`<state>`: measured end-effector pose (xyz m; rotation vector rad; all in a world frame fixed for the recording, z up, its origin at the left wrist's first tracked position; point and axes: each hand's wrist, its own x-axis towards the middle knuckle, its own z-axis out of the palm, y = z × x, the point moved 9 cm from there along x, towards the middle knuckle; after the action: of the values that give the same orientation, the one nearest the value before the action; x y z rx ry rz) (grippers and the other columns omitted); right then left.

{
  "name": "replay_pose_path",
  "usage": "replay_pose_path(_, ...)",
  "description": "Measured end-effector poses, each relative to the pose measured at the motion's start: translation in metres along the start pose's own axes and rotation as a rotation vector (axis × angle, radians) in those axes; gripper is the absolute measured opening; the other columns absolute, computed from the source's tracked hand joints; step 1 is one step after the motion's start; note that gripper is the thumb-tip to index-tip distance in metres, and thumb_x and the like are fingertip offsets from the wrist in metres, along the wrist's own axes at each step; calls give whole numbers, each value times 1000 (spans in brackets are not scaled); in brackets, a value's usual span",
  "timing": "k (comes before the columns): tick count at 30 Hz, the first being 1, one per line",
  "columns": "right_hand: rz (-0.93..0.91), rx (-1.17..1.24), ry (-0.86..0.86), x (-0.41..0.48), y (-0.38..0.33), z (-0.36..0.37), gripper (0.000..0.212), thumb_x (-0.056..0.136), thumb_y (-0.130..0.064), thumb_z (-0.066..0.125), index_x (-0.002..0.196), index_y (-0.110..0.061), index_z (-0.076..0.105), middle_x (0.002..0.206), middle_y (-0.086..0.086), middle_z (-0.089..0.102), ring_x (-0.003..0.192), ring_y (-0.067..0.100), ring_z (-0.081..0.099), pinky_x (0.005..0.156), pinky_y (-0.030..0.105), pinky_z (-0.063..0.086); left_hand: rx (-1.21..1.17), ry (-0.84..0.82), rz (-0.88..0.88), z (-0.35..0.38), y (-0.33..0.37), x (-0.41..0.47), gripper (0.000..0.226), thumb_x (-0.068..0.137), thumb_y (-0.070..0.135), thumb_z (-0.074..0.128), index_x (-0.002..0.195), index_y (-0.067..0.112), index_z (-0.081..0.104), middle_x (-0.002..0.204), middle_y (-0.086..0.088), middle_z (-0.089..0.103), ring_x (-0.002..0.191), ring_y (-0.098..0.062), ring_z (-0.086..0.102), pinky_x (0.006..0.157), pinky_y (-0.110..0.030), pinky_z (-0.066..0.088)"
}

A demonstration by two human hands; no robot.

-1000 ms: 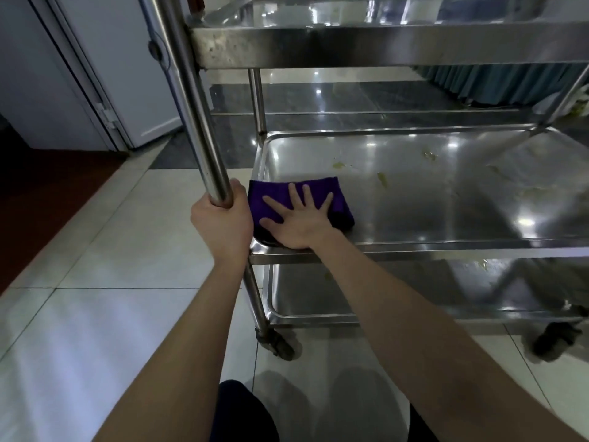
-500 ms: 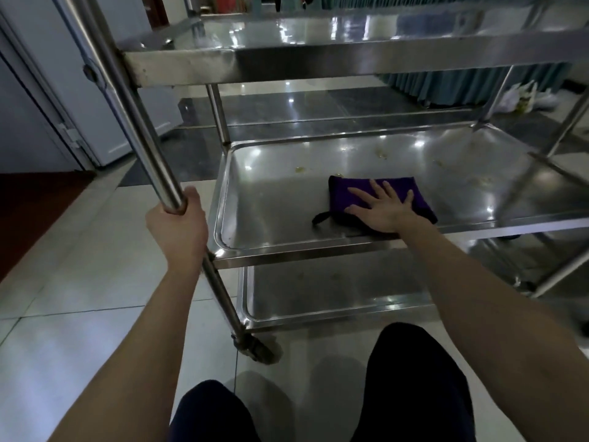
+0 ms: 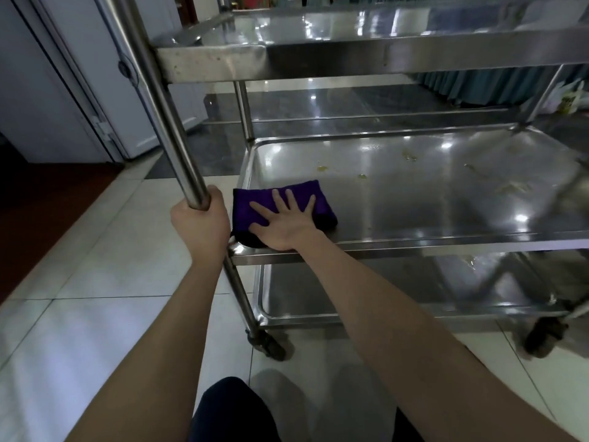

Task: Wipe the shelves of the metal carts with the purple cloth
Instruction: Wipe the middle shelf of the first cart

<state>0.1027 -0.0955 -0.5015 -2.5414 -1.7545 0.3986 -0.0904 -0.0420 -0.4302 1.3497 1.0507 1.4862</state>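
Note:
A steel cart stands in front of me with three shelves. On the near left corner of its middle shelf (image 3: 446, 202) lies the folded purple cloth (image 3: 255, 199). My right hand (image 3: 283, 223) presses flat on the cloth, fingers spread. My left hand (image 3: 202, 224) is wrapped around the cart's near left upright post (image 3: 159, 100). Yellowish food specks (image 3: 322, 168) dot the middle shelf toward the back and right. The top shelf (image 3: 382, 55) is overhead and the bottom shelf (image 3: 414, 295) sits below.
The cart rolls on black caster wheels (image 3: 271, 344) over a pale tiled floor (image 3: 95, 282). A white door and frame (image 3: 79, 90) stand at the left. A teal curtain (image 3: 478, 87) and a bag (image 3: 570, 100) lie behind the cart. My dark-trousered knee (image 3: 232, 409) is at the bottom.
My right hand has slid the purple cloth from the middle of the shelf's front back to its near left corner. My left hand still grips the post.

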Motion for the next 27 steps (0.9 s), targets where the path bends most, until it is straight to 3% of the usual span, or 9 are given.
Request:
replay_pose_path(4, -46, 27, -14, -26, 38, -3, 71, 101, -78, 21, 167, -58, 6, 181, -9, -12, 166, 23, -17, 122, 70, -23, 29, -3, -58, -3, -1, 8, 44, 88, 44, 68, 65, 17, 43, 63, -14, 43, 58, -26, 43, 53, -45, 40)
replay_pose_path(8, 66, 32, 11, -62, 150, -14, 72, 99, -83, 18, 166, -61, 5, 180, -16, -12, 166, 17, -15, 126, 66, -18, 71, 1, -58, -4, 4, 10, 43, 87, 50, 69, 70, 13, 54, 62, -15, 52, 54, -24, 52, 53, -56, 54)
replay_pose_path(11, 213, 50, 24, -97, 237, -20, 73, 97, -87, 16, 165, -62, 3, 180, -15, -12, 166, 17, -15, 127, 67, -17, 168, 55, -62, -11, 9, 4, 59, 84, 66, 74, 89, 8, 66, 73, -4, 69, 62, -19, 66, 73, -48, 64)
replay_pose_path(13, 253, 37, 36, -109, 255, -21, 75, 96, -90, 16, 164, -63, 1, 180, -14, -13, 166, 19, -14, 126, 68, -17, 249, 251, 59, -30, 19, -14, 70, 81, 65, 82, 111, 6, 58, 102, -11, 66, 86, -23, 63, 87, -39, 58)
replay_pose_path(15, 248, 33, 48, -112, 249, -21, 85, 88, -97, 11, 165, -62, 2, 180, -13, -13, 166, 21, -14, 125, 69, -19, 352, 377, 366, -30, 48, -56, 61, 87, 49, 83, 117, 5, 55, 113, -14, 56, 99, -28, 55, 91, -33, 47)
replay_pose_path(17, 235, 35, 64, -112, 241, -21, 95, 80, -102, 4, 166, -61, 1, 180, -12, -14, 166, 22, -15, 124, 70, -20, 478, 142, 645, 19, 61, -97, 40, 97, 40, 72, 117, 9, 58, 113, -9, 55, 102, -29, 54, 91, -39, 43)
replay_pose_path(19, 220, 34, 67, -113, 236, -20, 98, 78, -103, 2, 166, -61, 0, 180, -10, -14, 166, 23, -16, 123, 71, -20, 617, -177, 714, 85, 53, -122, 30, 105, 38, 59, 121, 12, 63, 114, -10, 61, 106, -33, 57, 92, -47, 45)
replay_pose_path(22, 203, 30, 67, -115, 233, -20, 91, 85, -99, 8, 166, -59, 1, 181, -9, -14, 166, 23, -17, 123, 71, -21, 793, -442, 556, 151, 29, -123, 39, 111, 35, 51, 138, 10, 62, 134, -14, 66, 124, -39, 58, 107, -51, 41)
replay_pose_path(27, 170, 60, 81, -120, 259, -18, 96, 77, -105, 9, 164, -63, 1, 180, -15, -12, 165, 25, -20, 122, 68, -25, 1065, -623, 378, 176, -26, -106, 60, 114, 43, 39, 160, 4, 43, 164, -23, 44, 155, -40, 36, 131, -52, 20)
